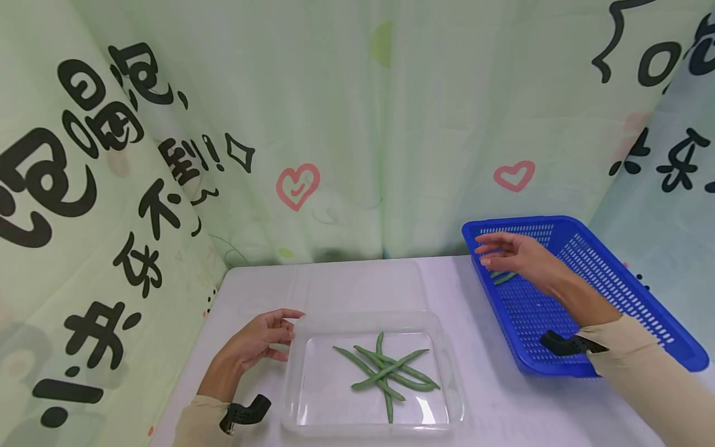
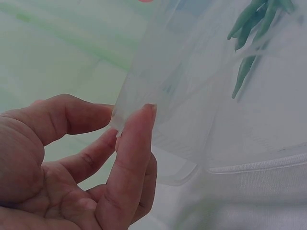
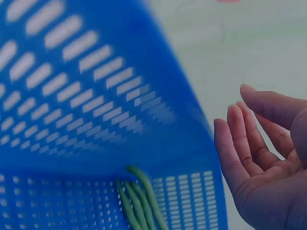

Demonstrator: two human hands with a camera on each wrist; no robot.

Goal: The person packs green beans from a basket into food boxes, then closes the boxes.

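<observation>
My left hand (image 1: 257, 338) pinches the left rim of a clear plastic box (image 1: 321, 428) at its far corner, with the thumb on one side and a finger on the other in the left wrist view. Inside the box, several green beans (image 1: 385, 372) lie crossed over each other. My right hand (image 1: 527, 261) hovers above the far left part of a blue plastic basket (image 1: 530, 323), fingers loosely bent, nothing in them. Below it, several more green beans (image 3: 141, 201) lie together in the basket's corner; the hand partly covers them in the head view.
A white cloth covers the table (image 1: 346, 285). Pale green curtains (image 1: 385, 136) with black lettering and red hearts hang behind it and at both sides. The slotted basket stands right of the box, its raised walls around the beans.
</observation>
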